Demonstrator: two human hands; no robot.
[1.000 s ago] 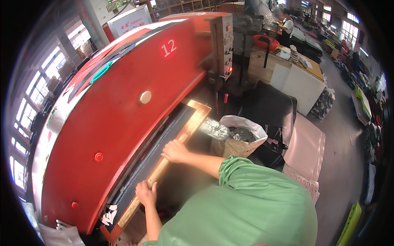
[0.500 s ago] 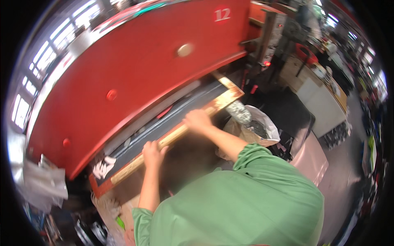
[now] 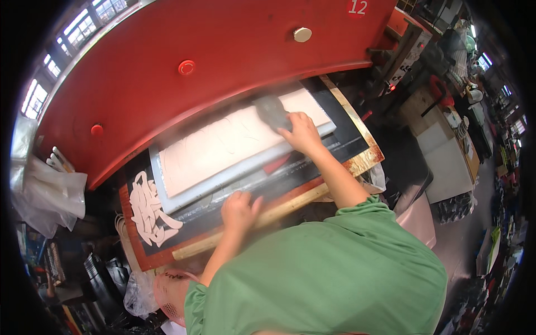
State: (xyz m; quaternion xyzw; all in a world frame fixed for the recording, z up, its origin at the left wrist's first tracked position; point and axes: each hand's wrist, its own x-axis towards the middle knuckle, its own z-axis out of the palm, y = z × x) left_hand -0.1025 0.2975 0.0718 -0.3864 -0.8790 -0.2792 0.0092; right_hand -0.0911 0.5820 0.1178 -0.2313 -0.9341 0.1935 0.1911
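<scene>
Head view. Moved since the earlier frame: both hands, from the wooden edge (image 3: 282, 209); white board (image 3: 192, 194) and pale sheet (image 3: 212, 148), now in plain sight on the black bed (image 3: 349, 127).
Right hand (image 3: 303, 133): fingers half curled, at the near end of a dark grey piece (image 3: 271, 110), blurred; firmness of grip cannot be told. Piece over the sheet's right half.
Left hand (image 3: 238, 212): loosely curled, thumb apart, over the bed's front; contact cannot be told.
Pale scraps (image 3: 146, 206): left of the board.
Red press (image 3: 234, 61): behind.
</scene>
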